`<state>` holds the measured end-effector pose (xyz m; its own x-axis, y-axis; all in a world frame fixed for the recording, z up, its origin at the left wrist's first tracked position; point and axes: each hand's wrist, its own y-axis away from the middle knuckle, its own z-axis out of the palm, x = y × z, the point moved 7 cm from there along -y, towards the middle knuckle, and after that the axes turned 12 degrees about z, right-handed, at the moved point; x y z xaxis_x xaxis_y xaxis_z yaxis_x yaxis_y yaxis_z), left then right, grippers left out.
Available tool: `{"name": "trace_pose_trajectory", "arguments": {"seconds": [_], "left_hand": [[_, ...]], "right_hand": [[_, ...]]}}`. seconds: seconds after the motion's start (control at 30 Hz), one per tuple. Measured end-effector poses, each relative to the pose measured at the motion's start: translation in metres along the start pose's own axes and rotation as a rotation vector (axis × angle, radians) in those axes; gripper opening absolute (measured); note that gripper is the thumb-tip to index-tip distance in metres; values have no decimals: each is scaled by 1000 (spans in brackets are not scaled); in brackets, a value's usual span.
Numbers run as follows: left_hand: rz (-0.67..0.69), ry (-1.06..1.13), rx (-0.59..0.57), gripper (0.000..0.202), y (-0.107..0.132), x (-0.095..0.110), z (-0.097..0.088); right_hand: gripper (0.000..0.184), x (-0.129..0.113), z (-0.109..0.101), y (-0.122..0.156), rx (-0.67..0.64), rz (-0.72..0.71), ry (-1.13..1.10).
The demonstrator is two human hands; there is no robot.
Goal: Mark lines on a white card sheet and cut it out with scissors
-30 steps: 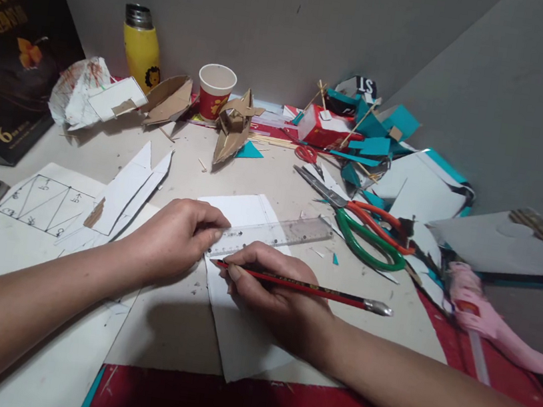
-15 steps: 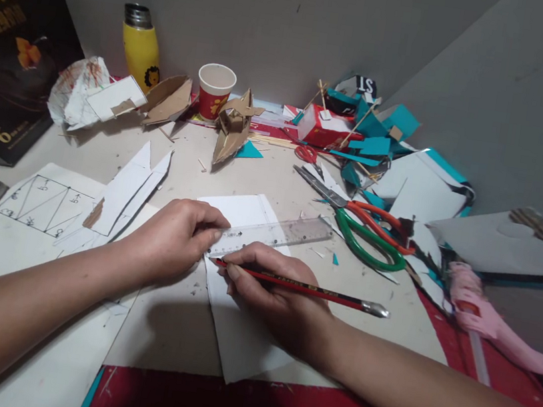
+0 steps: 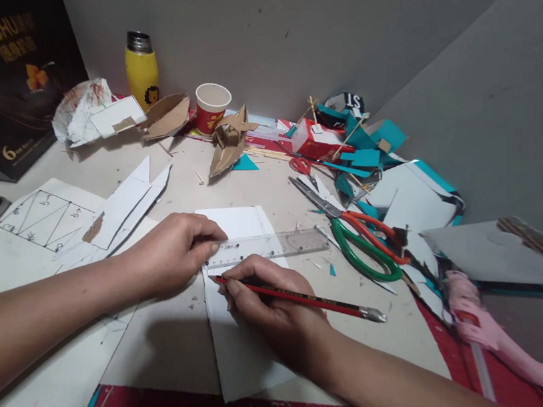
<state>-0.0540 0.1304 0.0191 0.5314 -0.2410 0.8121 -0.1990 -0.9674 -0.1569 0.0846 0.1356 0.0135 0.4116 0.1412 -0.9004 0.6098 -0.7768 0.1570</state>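
Observation:
My left hand (image 3: 185,245) pins the left end of a clear plastic ruler (image 3: 291,243), thumb and fingers pressed together on it. Beneath the ruler lies a white card (image 3: 248,369), set at a slant. Between the thumb and fingers of my right hand (image 3: 277,305) is a red and black pencil (image 3: 308,298). Its point is at the card, just below the ruler's near edge by the left end. The pencil's metal end points right. Part of the card is hidden under my right hand.
Right of the ruler lie large scissors (image 3: 348,231) with orange and green handles, then a pink glue gun (image 3: 473,313). A pencil-drawn sheet (image 3: 46,226) and cut white pieces (image 3: 125,196) lie left. Behind stand a yellow bottle (image 3: 140,70), a paper cup (image 3: 212,97) and a cardboard boat (image 3: 229,144).
The whole scene sits slightly lower in the picture, as the camera has tilted up a little. Both hands keep nearly the same places at the ruler, and the pencil is still held.

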Motion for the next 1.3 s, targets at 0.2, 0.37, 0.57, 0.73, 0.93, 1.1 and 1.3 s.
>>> {"name": "trace_pose_trajectory", "arguments": {"seconds": [0.2, 0.37, 0.57, 0.73, 0.93, 1.1, 1.3], "left_hand": [[-8, 21, -8, 22, -1, 1, 1], [-107, 67, -16, 23, 1, -1, -3], [-246, 228, -12, 23, 9, 4, 1], [-338, 352, -59, 31, 18, 15, 15], [-393, 244, -233, 46, 26, 17, 21], [-423, 244, -334, 52, 34, 15, 21], [-400, 247, -385, 47, 38, 14, 28]], "right_hand": [[13, -3, -10, 6, -66, 178, -396], [8, -35, -47, 18, -3, 118, -423], [10, -25, -81, 43, 143, 125, -436], [12, 13, -91, 54, 268, 147, -580], [11, 30, -98, 57, 336, 119, -675], [12, 33, -101, 56, 351, 134, -660], [13, 32, -101, 58, 354, 133, -652]]}}
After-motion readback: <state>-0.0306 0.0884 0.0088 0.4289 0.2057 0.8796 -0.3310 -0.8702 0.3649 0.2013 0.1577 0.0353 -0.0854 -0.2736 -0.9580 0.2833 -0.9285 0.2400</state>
